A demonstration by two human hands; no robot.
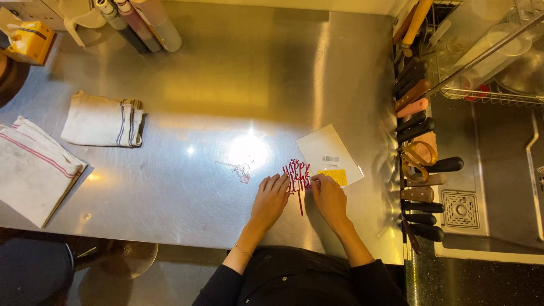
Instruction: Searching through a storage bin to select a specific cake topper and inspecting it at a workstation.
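Your left hand and right hand rest on the steel surface near its near edge, with the red cake topper lying flat between them. Its lettered head points away from you and its thin stick runs back toward your body, so the long axis lies near-to-far, right in the gap between your hands. Your left hand lies flat with its fingers spread narrowly, the fingertips touching the topper's left side; your right hand is loosely curled, with its fingertips at the topper's right edge. Neither has lifted it; both are about equally close.

Just beyond your right hand, a white card packet with a yellow label lies tilted on the surface, touching or nearly touching the topper's far right corner. A faint red reflection or smudge shows to the left of the topper. Well to the left lie a folded cloth and a striped towel. A row of knife handles runs along the right edge.
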